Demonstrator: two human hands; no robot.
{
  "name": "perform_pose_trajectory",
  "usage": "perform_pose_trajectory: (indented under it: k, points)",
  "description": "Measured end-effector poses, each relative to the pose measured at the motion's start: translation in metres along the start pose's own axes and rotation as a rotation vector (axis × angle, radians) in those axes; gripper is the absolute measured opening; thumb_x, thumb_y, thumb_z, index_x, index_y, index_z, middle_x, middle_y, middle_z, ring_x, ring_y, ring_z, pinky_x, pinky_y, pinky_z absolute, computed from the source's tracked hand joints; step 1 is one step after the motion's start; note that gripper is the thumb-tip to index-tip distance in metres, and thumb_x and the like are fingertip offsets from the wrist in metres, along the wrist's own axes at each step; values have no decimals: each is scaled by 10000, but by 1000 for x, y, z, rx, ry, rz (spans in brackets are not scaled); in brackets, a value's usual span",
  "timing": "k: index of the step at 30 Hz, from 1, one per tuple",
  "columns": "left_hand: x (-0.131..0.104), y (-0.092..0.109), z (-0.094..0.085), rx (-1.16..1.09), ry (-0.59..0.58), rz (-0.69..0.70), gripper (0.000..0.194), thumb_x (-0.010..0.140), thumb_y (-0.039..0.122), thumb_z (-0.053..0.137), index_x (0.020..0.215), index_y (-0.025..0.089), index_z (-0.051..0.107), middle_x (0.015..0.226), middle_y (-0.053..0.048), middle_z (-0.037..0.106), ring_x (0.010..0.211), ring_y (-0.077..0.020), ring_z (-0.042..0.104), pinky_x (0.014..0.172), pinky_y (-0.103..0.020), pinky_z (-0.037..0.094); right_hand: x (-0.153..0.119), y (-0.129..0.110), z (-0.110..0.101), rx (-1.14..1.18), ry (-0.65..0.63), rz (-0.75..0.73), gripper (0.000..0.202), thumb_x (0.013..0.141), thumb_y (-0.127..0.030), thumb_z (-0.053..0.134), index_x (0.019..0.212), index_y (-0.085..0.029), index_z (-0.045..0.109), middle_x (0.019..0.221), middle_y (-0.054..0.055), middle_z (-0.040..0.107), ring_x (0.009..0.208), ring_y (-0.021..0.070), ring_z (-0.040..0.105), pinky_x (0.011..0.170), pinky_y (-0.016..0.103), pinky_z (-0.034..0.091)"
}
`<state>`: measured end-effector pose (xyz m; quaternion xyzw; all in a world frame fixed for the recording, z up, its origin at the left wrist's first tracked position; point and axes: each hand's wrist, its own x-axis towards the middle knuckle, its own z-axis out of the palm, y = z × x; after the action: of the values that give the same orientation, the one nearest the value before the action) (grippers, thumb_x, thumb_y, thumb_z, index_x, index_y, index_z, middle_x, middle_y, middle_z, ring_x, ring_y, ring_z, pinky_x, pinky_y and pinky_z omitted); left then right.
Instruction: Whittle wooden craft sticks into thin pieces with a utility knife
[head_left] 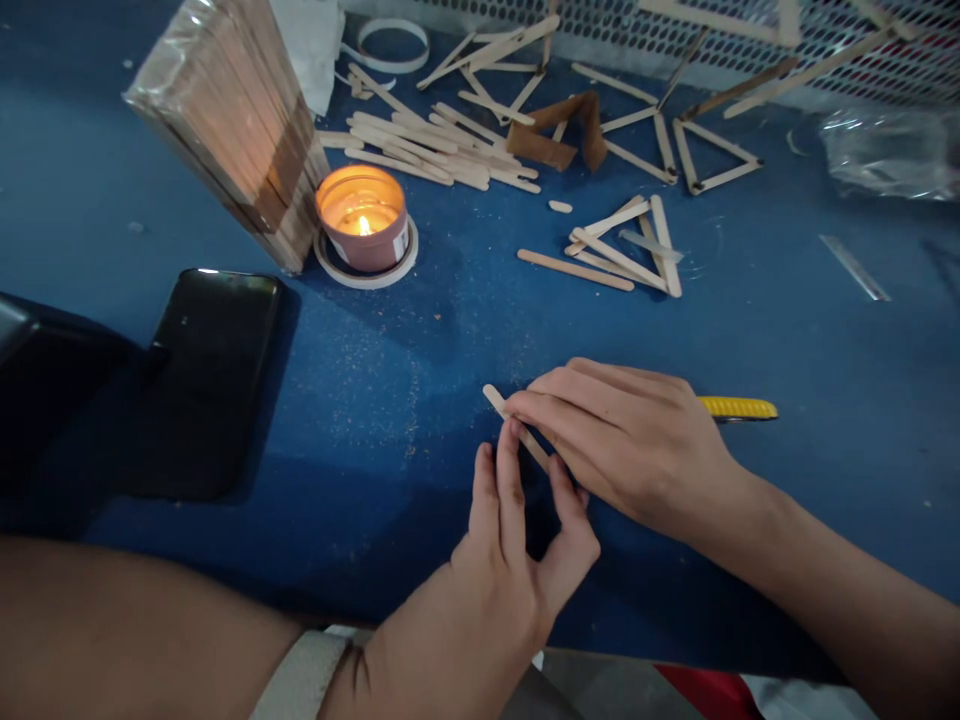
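Observation:
A pale wooden craft stick (535,447) slants just above or on the blue table in front of me, its rounded end pointing away to the left. My left hand (517,560) grips it from the near side, index fingertip and thumb against its edge. From the far side my right hand (630,440) has its fingers closed on the same stick, covering part of it. Behind the right hand a yellow-handled tool (739,408), perhaps a cutter, sticks out to the right. Whether that hand touches it, I cannot tell.
A lit candle (367,245) in a pink cup stands beside a wrapped pack of sticks (225,130). Loose craft sticks (442,145), joined stick triangles (630,250) and a brown paper strip (555,140) lie beyond. A black phone (210,380) rests at left.

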<state>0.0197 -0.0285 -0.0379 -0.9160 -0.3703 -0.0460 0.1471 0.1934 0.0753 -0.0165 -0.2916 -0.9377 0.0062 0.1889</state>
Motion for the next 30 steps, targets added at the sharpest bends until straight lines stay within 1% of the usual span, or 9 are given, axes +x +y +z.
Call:
perform_pose_trajectory:
  k: [4,6,8,11,15,21,24,27,30]
  points:
    - [-2,-2,4,22,19,12,494,1060,318,608,1495,87,573,1454,-164,621,1384,-428,624,1232,-550,465,0,0,0,-5,3,-12,262,1049,-60,528,1247,-86,697,995,87,788,814,190,712,677,334,617]
    - [-2,-4,3,26,18,32,503,1053,305,617,1510,102,566,1491,-155,591,1384,-437,622,1219,-554,479,0,0,-3,13,-15,2,252,1049,-54,523,1224,-81,702,985,86,785,811,188,712,672,333,612]
    - [-1,-5,2,25,12,38,506,1052,304,614,1516,108,566,1509,-148,572,1394,-451,608,1211,-562,488,-1,0,-6,17,-22,16,226,1045,-50,522,1154,-83,717,976,89,781,810,193,716,666,336,601]
    - [1,-4,-1,32,11,16,495,1048,294,618,1505,108,573,1512,-151,567,1394,-450,608,1200,-562,503,-1,1,-8,23,-35,28,217,1042,-52,517,1090,-80,726,979,103,780,826,203,727,673,336,592]
    - [2,-1,-1,8,21,-9,481,1058,276,603,1504,100,569,1517,-163,569,1385,-443,618,1199,-566,505,-1,1,-9,51,-54,42,218,1040,-57,518,1104,-79,726,1001,112,782,851,204,735,686,324,583]
    - [2,3,4,-12,67,-39,483,1047,278,637,1492,97,586,1486,-164,604,1377,-439,626,1193,-574,510,-1,3,-14,25,-82,41,221,1047,-62,509,1089,-80,726,981,106,784,819,216,739,626,335,547]
    - [2,4,4,-9,50,-54,472,1058,281,616,1491,95,586,1463,-156,626,1390,-432,617,1212,-564,499,0,2,-13,5,-87,40,218,1050,-67,514,1088,-88,728,968,95,785,814,210,739,640,330,555]
    - [2,3,3,15,38,-34,471,1073,291,580,1505,104,574,1506,-160,590,1391,-432,616,1210,-569,502,2,0,-10,4,-67,24,209,1038,-50,534,1115,-77,726,979,100,789,832,205,742,680,328,580]
    - [2,2,2,21,22,-14,495,1056,277,603,1515,95,562,1524,-167,567,1380,-437,624,1213,-565,499,3,-2,-9,7,-43,11,193,1033,-50,552,1117,-57,725,986,115,789,846,209,744,699,333,597]
